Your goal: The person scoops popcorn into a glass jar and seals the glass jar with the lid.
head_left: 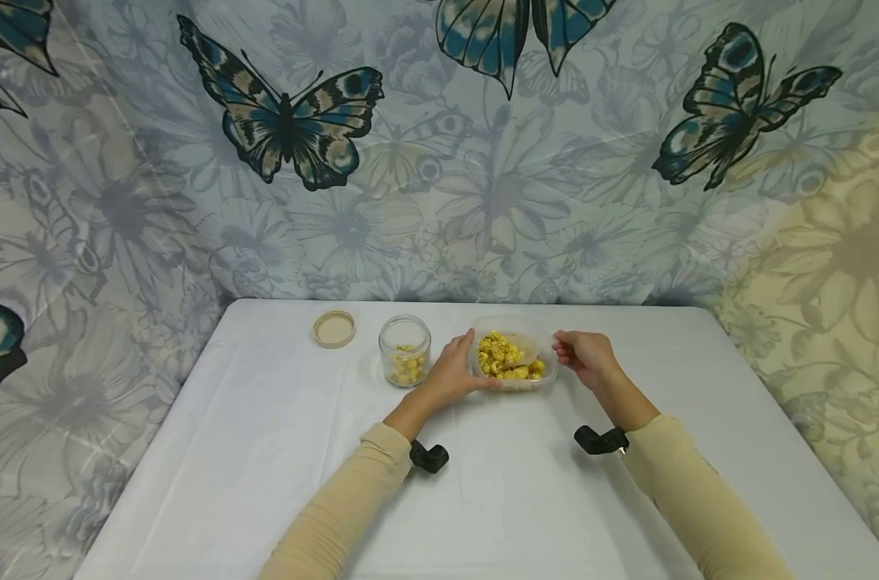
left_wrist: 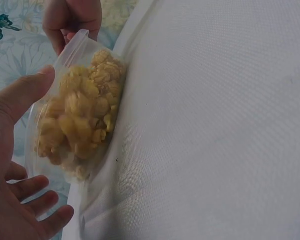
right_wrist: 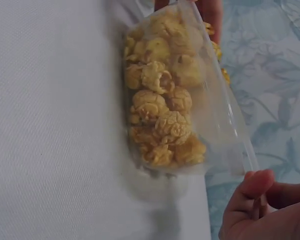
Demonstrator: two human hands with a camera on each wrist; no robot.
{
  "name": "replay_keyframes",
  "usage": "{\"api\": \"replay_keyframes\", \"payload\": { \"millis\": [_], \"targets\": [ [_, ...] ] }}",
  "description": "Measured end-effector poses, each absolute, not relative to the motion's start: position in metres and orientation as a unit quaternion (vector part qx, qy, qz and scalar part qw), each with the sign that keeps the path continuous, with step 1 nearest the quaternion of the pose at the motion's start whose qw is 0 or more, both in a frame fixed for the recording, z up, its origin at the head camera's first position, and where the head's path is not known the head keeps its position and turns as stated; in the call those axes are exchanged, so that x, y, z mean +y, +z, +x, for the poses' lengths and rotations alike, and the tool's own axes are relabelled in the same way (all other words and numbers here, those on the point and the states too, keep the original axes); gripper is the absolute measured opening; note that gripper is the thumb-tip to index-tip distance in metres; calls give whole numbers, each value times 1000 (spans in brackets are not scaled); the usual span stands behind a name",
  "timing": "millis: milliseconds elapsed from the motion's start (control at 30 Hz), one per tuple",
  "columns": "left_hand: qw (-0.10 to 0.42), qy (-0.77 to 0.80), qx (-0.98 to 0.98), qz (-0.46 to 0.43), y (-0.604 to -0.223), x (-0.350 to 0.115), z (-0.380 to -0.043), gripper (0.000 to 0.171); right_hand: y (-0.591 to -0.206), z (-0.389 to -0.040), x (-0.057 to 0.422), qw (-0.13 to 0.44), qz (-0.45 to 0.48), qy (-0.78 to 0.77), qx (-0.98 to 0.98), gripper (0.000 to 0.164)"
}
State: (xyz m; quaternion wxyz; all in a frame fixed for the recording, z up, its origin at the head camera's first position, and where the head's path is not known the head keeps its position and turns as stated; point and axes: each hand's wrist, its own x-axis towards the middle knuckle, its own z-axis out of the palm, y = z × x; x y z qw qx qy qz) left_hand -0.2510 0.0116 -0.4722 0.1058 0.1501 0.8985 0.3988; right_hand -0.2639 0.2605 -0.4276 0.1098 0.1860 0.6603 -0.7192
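A clear plastic container (head_left: 514, 385) of yellow popcorn (head_left: 500, 353) stands on the white table, in front of me. My left hand (head_left: 449, 374) is at its left end. The left wrist view shows the thumb of that hand (left_wrist: 5, 135) along the container wall, with the other fingers spread loosely. At the right rim my right hand (head_left: 587, 354) has curled fingers; in the right wrist view the thumb and index finger of that hand (right_wrist: 269, 210) pinch at the rim corner. Left of the container is a glass jar (head_left: 404, 330) with some popcorn inside.
A round lid (head_left: 333, 329) lies to the left of the jar, near the back edge. White cloth covers the table (head_left: 497, 499). Behind it hangs a fabric backdrop (head_left: 410, 201) printed with butterflies and flowers.
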Motion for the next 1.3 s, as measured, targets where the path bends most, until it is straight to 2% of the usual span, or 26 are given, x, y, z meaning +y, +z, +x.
{"api": "replay_keyframes", "payload": {
  "millis": [233, 433, 567, 800, 1133, 1300],
  "targets": [
    [106, 400, 897, 155, -472, 11, -251, 110, -428, -266, 263, 108, 187, -727, 652, 10],
    [104, 403, 897, 151, -470, 11, -251, 110, -429, -269, 260, 101, 135, -693, 701, 23],
    [103, 402, 897, 154, -470, 11, -251, 110, -428, -270, 260, 106, 164, -715, 671, 14],
    [107, 399, 898, 153, -471, 11, -251, 109, -425, -268, 265, 136, 200, -753, 612, 23],
    [108, 400, 898, 149, -469, 11, -250, 110, -421, -271, 258, 139, 182, -759, 610, 15],
    [108, 401, 897, 150, -471, 11, -250, 110, -422, -272, 261, 154, 211, -766, 587, 16]
  ]
}}
